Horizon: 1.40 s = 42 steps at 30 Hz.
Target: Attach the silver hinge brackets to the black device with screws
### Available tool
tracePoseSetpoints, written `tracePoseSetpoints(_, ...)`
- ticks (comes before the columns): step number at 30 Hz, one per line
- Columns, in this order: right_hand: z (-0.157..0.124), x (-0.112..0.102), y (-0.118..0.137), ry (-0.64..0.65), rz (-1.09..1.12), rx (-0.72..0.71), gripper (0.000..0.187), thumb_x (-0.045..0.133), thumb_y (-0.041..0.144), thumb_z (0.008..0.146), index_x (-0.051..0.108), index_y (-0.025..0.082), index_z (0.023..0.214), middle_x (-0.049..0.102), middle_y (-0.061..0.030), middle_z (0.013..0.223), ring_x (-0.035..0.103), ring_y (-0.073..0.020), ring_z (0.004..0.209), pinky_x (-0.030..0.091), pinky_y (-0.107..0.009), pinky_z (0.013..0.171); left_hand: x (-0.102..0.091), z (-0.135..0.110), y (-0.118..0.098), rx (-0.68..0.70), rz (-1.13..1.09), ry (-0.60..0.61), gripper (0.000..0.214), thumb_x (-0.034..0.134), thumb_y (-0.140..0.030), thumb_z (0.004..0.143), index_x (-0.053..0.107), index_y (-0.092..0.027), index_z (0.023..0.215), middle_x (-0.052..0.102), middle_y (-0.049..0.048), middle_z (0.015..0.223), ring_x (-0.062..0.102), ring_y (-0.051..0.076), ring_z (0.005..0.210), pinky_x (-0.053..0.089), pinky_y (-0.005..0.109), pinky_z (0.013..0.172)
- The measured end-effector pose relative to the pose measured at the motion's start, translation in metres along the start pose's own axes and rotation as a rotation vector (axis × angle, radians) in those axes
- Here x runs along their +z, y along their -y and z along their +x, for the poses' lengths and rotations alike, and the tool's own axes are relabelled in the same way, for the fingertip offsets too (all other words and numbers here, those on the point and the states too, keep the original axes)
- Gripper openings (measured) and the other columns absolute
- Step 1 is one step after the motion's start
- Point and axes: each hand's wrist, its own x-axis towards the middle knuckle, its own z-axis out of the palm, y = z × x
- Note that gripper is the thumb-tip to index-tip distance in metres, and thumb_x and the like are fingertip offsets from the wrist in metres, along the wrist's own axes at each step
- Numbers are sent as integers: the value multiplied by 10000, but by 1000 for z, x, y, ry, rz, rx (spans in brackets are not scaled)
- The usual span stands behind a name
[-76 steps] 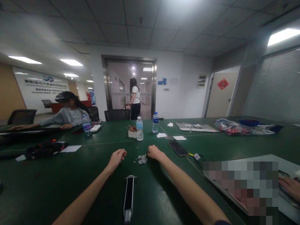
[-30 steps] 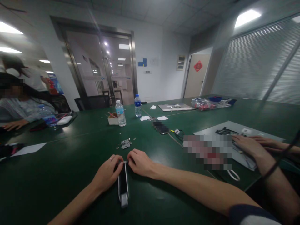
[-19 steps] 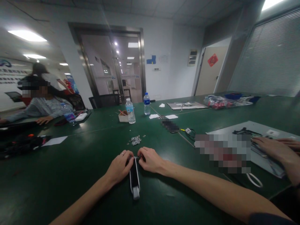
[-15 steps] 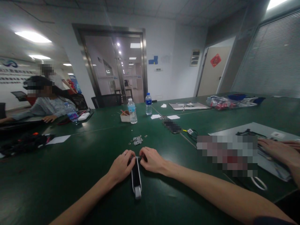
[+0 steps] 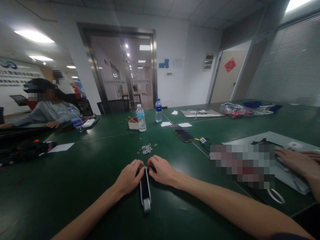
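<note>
A long black bar with silver ends (image 5: 145,190) lies on the green table (image 5: 75,186), pointing toward me. My left hand (image 5: 128,178) curls its fingers against the left side of the bar's far end. My right hand (image 5: 161,170) is closed on the same end from the right, fingertips pinched at the bar's tip. A small metal hinge with loose washers and screws (image 5: 146,149) lies just beyond both hands.
Two water bottles (image 5: 141,122) and a small box stand farther back. A blurred dark object (image 5: 183,135) and cables lie at right. Another person's hands (image 5: 297,161) rest on a grey sheet at the right. A seated person (image 5: 47,110) works at the left.
My hands moved back from the hinge parts to the bar's far end and closed on it. Over the last half second they barely shift. A standing person walked left behind the seated one.
</note>
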Motion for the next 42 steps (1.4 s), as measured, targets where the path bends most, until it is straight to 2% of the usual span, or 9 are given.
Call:
tracePoseSetpoints(11, 0, -1, 2, 11, -17, -45, 134, 463, 218, 874, 573, 171, 935, 576, -49, 894, 534, -155, 840, 420, -272, 765, 4, -1, 8, 20, -40, -3, 307, 313, -376, 932, 540, -171, 963, 585, 61, 909, 569, 199, 785, 456, 332, 708)
tracePoseSetpoints(15, 13, -4, -21, -82, -119, 147, 195, 411, 256, 900, 567, 169, 980, 575, -69, 942, 519, -174, 892, 402, -296, 806, 3, 0, 5, 14, -37, 13, 308, 310, -370, 929, 544, -174, 970, 588, 64, 919, 572, 203, 793, 457, 338, 718)
tracePoseSetpoints(18, 35, -8, -54, -71, -264, 372, 270, 458, 253, 861, 545, 153, 1096, 556, -114, 1034, 514, -209, 934, 400, -319, 804, 1, 0, 2, 21, -36, 21, 310, 309, -365, 926, 549, -173, 972, 591, 68, 932, 574, 206, 808, 456, 342, 736)
tracePoseSetpoints(19, 43, -9, -65, -44, -281, 399, 313, 464, 259, 858, 527, 155, 1147, 549, -120, 1054, 518, -214, 939, 400, -324, 808, 0, 0, 2, 26, -36, 21, 311, 310, -366, 926, 549, -173, 973, 591, 69, 934, 574, 207, 813, 456, 344, 744)
tracePoseSetpoints(22, 61, -8, -87, 35, -270, 322, 340, 450, 298, 877, 525, 210, 1197, 541, -96, 1075, 522, -209, 971, 394, -315, 822, 0, 0, 4, 27, -38, 25, 313, 316, -375, 924, 549, -176, 987, 591, 67, 936, 574, 208, 819, 459, 344, 749)
tracePoseSetpoints(25, 67, -4, -96, 56, -262, 275, 263, 437, 298, 886, 611, 232, 1071, 550, -72, 1045, 525, -193, 960, 393, -292, 806, 2, 1, 8, 16, -49, 38, 330, 314, -393, 921, 553, -182, 1004, 591, 63, 943, 574, 210, 827, 465, 342, 746)
tracePoseSetpoints(34, 66, 0, -98, 14, -251, 303, 253, 412, 158, 879, 640, 153, 988, 600, -108, 991, 533, -184, 960, 382, -276, 847, 1, 3, 10, 6, -77, 47, 357, 312, -412, 911, 571, -187, 1008, 603, 60, 953, 584, 213, 846, 481, 338, 749)
tracePoseSetpoints(38, 66, 0, -96, 8, -282, 344, 225, 432, 204, 869, 622, 100, 932, 605, -138, 937, 544, -207, 902, 398, -305, 810, -1, 3, 8, -5, -78, 47, 361, 316, -413, 904, 579, -186, 1005, 610, 60, 943, 594, 215, 843, 488, 342, 747)
tracePoseSetpoints(42, 66, -1, -93, 11, -295, 328, 219, 444, 258, 867, 596, 101, 873, 608, -135, 894, 543, -216, 857, 406, -320, 780, 0, 3, 9, -10, -82, 45, 357, 329, -409, 900, 588, -186, 1003, 619, 61, 950, 602, 212, 846, 495, 338, 747)
